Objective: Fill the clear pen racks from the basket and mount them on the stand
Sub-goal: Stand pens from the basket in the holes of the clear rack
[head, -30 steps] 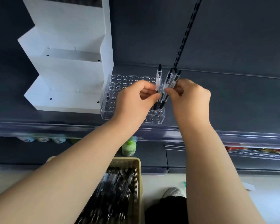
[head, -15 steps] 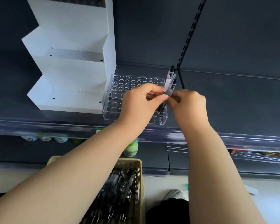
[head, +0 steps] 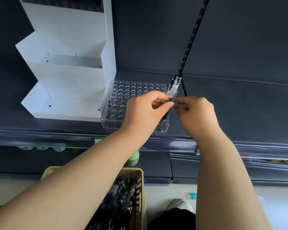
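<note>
- As we look down along both forearms, our left hand (head: 146, 110) pinches the pens (head: 172, 90) between thumb and curled fingers, a little toward 12 o'clock from the middle of the view. The barrels overlap, so we cannot count them.
- Their long axis stands steep and slightly tilted. The clear clip ends point up toward 1 o'clock and the black grip ends point down toward 7 o'clock, over the right edge of the clear rack (head: 136, 90).
- Our right hand (head: 196, 112) sits just beside the pens at their 3 o'clock, with its fingers curled and the tips close to the barrels. We cannot tell whether it grips anything.
- We see the clear rack resting on the dark shelf (head: 239, 113), just beside the foot of the white stand (head: 65, 90), which is at its 9 o'clock. Our left hand hides whether the black ends sit in any holes.
- At 6 o'clock, below the shelf, we see the yellow basket (head: 140, 180) holding a heap of loose pens (head: 123, 196) lying crisscross.
</note>
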`<control>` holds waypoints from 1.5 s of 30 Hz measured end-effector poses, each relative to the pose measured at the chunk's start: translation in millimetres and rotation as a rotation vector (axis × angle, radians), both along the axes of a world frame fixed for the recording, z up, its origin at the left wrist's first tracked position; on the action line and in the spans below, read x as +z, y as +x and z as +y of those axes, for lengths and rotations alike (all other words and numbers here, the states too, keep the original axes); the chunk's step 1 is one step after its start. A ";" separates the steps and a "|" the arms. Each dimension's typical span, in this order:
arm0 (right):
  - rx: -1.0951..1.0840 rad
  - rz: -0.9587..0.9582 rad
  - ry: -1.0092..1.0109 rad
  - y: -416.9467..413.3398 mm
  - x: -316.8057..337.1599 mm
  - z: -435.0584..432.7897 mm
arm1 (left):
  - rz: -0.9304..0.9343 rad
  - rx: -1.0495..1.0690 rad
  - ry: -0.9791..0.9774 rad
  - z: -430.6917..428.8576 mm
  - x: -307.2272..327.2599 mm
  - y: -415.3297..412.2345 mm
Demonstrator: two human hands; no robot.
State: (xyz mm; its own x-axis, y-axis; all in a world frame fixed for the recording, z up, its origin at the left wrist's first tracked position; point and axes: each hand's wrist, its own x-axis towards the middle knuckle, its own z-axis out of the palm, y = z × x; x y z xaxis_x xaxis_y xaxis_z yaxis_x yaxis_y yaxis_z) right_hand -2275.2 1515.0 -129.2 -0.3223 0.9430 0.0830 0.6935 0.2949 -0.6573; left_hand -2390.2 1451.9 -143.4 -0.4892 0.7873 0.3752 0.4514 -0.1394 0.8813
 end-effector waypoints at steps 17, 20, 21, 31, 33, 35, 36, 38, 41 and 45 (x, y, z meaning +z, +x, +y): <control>-0.027 0.013 0.031 -4.0 -0.1 0.0 | 0.142 0.006 -0.164 1.1 -27.0 2.4; -0.036 0.046 0.017 -5.2 -1.6 0.2 | 0.143 0.000 -0.173 3.4 -26.4 2.9; -0.045 0.079 0.008 -6.0 -1.5 0.6 | 0.145 -0.004 -0.167 3.7 -26.6 3.1; -0.076 0.506 -0.103 -22.7 10.3 -0.7 | 0.242 -0.014 -0.232 1.1 -31.8 -1.1; -0.045 0.549 -0.115 -25.4 10.3 -1.2 | 0.237 -0.002 -0.232 0.2 -31.3 -4.3; -0.013 0.567 -0.130 -26.9 9.2 -1.4 | 0.221 0.003 -0.233 -0.5 -30.7 -7.6; 0.006 0.570 -0.143 -27.6 8.3 -1.6 | 0.213 0.002 -0.235 -1.1 -30.3 -9.1; 0.029 0.583 -0.164 -27.3 8.0 -1.8 | 0.213 0.002 -0.241 -2.9 -29.1 -12.1; 0.009 0.579 -0.144 -23.2 8.7 -2.2 | 0.249 -0.007 -0.237 -9.8 -25.0 -17.3; -0.011 0.469 0.012 -16.3 18.9 -13.0 | 0.509 0.010 -0.281 -31.7 -13.9 -29.1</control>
State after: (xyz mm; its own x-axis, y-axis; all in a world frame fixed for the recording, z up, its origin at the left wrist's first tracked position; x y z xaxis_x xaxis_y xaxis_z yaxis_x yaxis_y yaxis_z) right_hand -2291.5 1501.9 -110.3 -0.2378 0.9441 0.2284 0.3257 0.2990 -0.8970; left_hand -2419.2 1420.3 -157.3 -0.3099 0.8869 0.3425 0.8279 0.0747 0.5559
